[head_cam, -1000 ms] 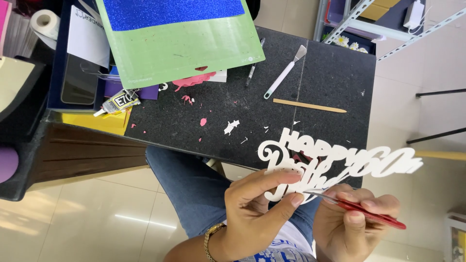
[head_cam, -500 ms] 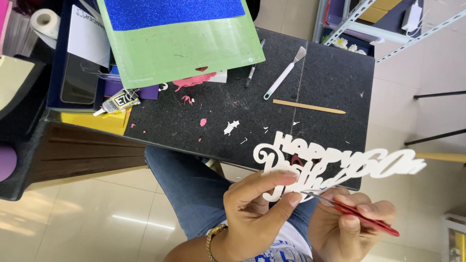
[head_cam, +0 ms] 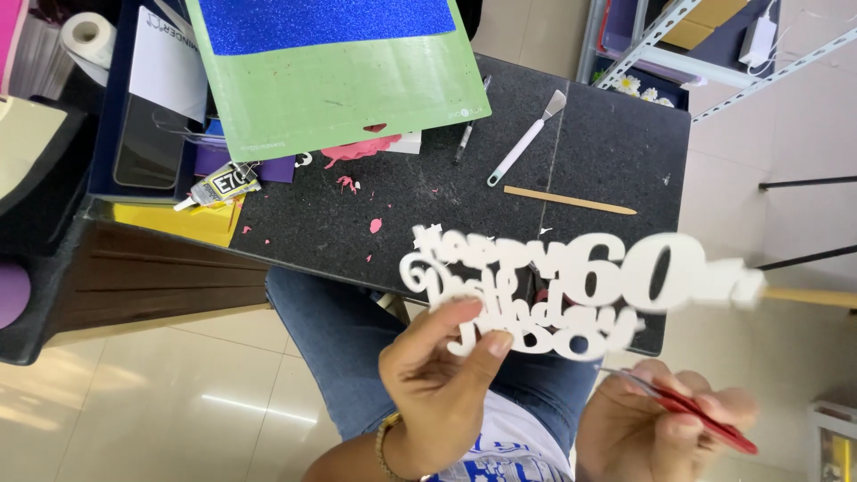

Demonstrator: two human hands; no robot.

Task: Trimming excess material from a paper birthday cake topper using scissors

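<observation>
here, left hand (head_cam: 446,375) pinching white cutout (head_cam: 571,286), right hand (head_cam: 661,424) gripping red tweezers (head_cam: 705,419)

Seen from above, the person sits just below the near edge of the black speckled table (head_cam: 464,205), and only the lower body and forearms show. The legs, tucked under that table edge, are in blue denim jeans (head_cam: 348,348), plain and mid-toned. Further from the table, a white shirt (head_cam: 513,442) carries a blue printed pattern across its front. Both arms are bare, no sleeves reaching the wrists. The left hand (head_cam: 437,375) has a thin beaded bracelet (head_cam: 386,446) of gold-toned links round its wrist. The right hand (head_cam: 656,428), farther along the table edge, wears nothing that can be made out.
</observation>
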